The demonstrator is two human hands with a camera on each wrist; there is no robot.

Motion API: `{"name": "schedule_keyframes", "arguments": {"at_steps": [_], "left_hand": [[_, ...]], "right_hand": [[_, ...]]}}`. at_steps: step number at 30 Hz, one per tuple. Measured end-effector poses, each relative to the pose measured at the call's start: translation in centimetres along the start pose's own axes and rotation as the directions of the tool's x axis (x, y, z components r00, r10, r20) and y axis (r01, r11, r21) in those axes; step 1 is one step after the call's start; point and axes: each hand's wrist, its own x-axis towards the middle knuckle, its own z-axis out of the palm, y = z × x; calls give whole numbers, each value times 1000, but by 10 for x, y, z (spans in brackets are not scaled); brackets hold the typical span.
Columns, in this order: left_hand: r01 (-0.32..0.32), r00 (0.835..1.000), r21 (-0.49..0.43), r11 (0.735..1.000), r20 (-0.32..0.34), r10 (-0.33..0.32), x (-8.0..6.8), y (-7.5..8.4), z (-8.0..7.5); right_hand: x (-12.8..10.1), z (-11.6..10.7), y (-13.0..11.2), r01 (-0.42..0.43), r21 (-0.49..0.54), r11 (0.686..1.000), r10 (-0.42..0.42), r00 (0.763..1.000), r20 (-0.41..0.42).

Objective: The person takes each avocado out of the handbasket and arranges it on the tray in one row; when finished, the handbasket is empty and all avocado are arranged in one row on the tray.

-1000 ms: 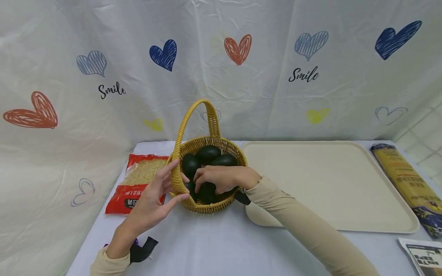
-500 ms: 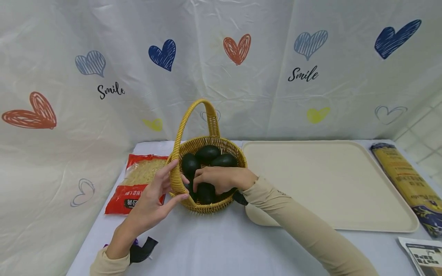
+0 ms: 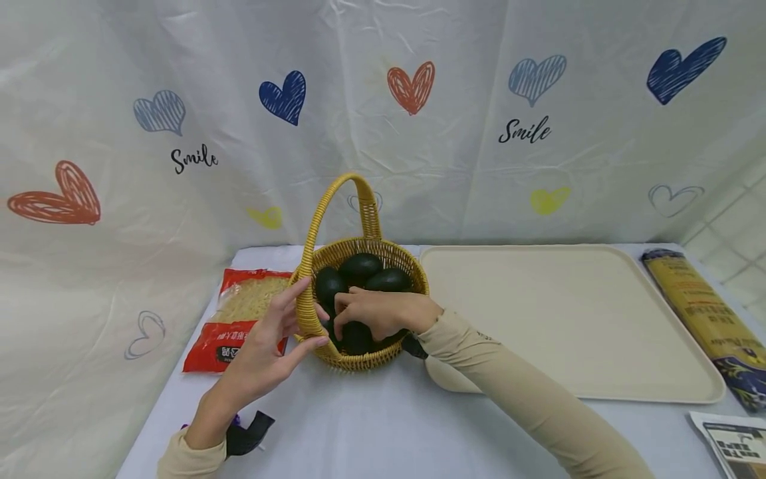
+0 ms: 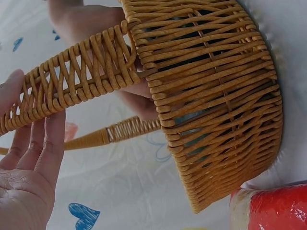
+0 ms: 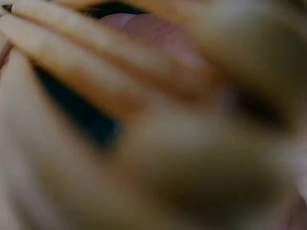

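The yellow wicker basket [image 3: 371,361] sits upright near the far edge of the table [image 3: 335,432], left of the cream tray [image 3: 574,319] and right of the red pasta bag [image 3: 236,319], so both hands can reach into or around it. The left hand [image 3: 263,349] holds the near-left foot of its handle [image 3: 308,318] between thumb and fingers; the fingers are only slightly bent, a light hold that probably keeps the basket from sliding or tipping. The right hand [image 3: 383,313] comes in over the near-right rim, its bent fingers curled round the near avocado [image 3: 357,339] in the basket. The fingertips are hidden and the right wrist view is badly blurred, so how firmly they grip cannot be told. Reaching from that side probably leaves the handle out of the right arm's way. The basket's mouth faces up, and its handle arches from near left to far right. Inside, the far avocado [image 3: 360,268] lies with its long axis roughly left to right, as does the right avocado [image 3: 389,279], while the left avocado [image 3: 330,286] points more near to far. The near one is too covered by the hand for its long axis to be read. The long yellow bag [image 3: 706,319] lies along the tray's right side, slanting from far left to near right.
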Motion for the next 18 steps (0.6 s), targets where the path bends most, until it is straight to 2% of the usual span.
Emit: {"name": "schedule_keyframes", "arguments": {"at_steps": [5, 10, 14, 18], "left_hand": [[2, 1000, 4, 1000, 1, -2, 0, 1, 0], [7, 1000, 9, 1000, 4, -7, 0, 1, 1], [0, 1000, 5, 1000, 9, 0, 1, 1, 1], [-19, 1000, 5, 1000, 8, 19, 0, 1, 0]], "right_hand": [[-1, -1, 1, -3, -17, 1000, 2, 999, -46], [-6, -9, 6, 13, 5, 1000, -12, 990, -140], [-16, -20, 11, 41, 37, 998, -32, 975, -222], [-29, -31, 17, 83, 46, 996, -63, 944, -323]]}}
